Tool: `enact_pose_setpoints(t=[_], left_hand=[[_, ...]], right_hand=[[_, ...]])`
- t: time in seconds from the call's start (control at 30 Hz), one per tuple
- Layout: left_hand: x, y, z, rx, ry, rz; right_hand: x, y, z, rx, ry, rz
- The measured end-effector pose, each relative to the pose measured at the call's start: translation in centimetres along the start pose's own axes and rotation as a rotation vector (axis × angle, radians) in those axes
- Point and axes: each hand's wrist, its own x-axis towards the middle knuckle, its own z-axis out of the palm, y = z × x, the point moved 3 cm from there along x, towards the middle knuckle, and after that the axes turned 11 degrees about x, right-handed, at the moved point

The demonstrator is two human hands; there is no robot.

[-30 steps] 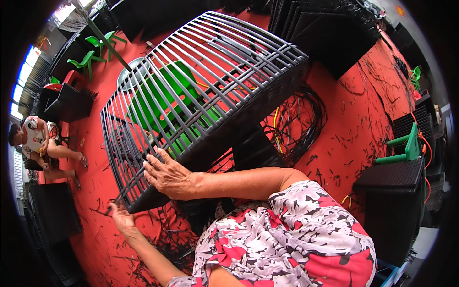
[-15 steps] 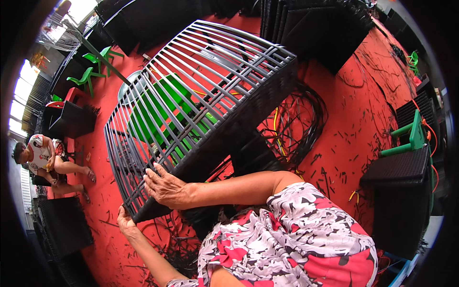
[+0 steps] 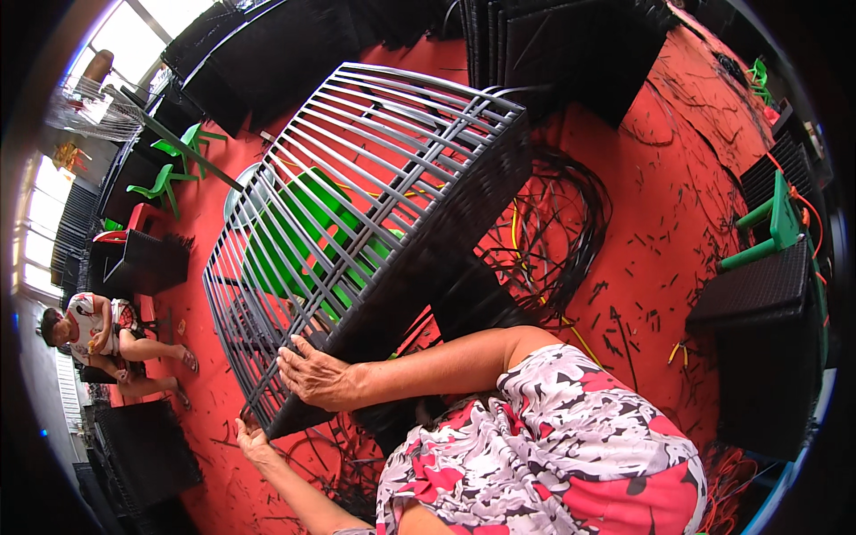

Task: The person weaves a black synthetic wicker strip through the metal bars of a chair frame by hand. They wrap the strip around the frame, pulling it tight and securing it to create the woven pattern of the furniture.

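A large black frame (image 3: 437, 236) stands tilted in front of me, its near side densely woven with flat strips and its open face strung with many parallel grey-black strands. My right hand (image 3: 316, 374) reaches across and grips the near woven edge close to the lower left corner, fingers curled over the strands. Below it, my left hand (image 3: 252, 437) holds that same corner from outside, thumb and fingertips at the edge. Part of its fingers is hidden behind the frame. Through the strands shows a green plastic chair (image 3: 299, 241).
Loose strips lie coiled (image 3: 571, 241) right of the frame, with cut bits scattered over the red floor (image 3: 642, 187). A yellow-handled tool (image 3: 679, 353) lies near a black woven piece (image 3: 749, 294). Another person (image 3: 111, 339) sits at left. Black panels (image 3: 562, 62) stand at the back.
In the picture, the frame and both hands sit slightly lower, as does the seated person, with the view shifted. Both hands keep their places at the frame's corner.
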Motion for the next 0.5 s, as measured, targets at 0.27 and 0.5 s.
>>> enact_pose_setpoints(t=[0.27,0.5], left_hand=[[2.9,1.5,-1.7,-0.014,-0.134,-0.006],[2.8,1.1,-1.6,-0.079,0.112,0.038]], right_hand=[[0.1,-0.8,-4.5,0.405,0.177,-0.008],[-10.0,10.7,-22.8,-0.131,0.784,0.220]])
